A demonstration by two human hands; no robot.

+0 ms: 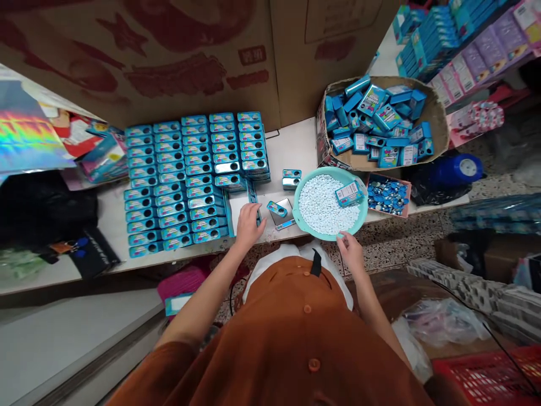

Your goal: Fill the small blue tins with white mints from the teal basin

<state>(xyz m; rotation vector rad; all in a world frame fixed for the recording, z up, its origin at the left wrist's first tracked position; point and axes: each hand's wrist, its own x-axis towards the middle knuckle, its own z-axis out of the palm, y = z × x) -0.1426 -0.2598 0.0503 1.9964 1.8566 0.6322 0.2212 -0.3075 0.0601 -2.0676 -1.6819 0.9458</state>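
Observation:
My left hand (pixel 249 226) is at the right front corner of the rows of small blue boxes (pixel 171 192). Its fingers are bent with the thumb apart, beside a blue edge, and nothing shows in its grasp. My right hand (pixel 350 251) has its fingertips pinched together at the near rim of a turquoise bowl (pixel 299 217); what they hold, if anything, is hidden. Small white pellets (pixel 323 206) fill the bowl, and a blue box (pixel 349 194) lies on them. Between my hands, a small blue tin (pixel 276 209) rests partly on a square pad (pixel 288 206).
Two blue tins (pixel 291 179) stand behind the pad. An open carton (pixel 437 132) of jumbled blue boxes is at the back right. A pink tray (pixel 406 197) holds shiny blue pieces. A large cardboard box (pixel 291 62) closes off the back. Keys (pixel 80 245) lie left.

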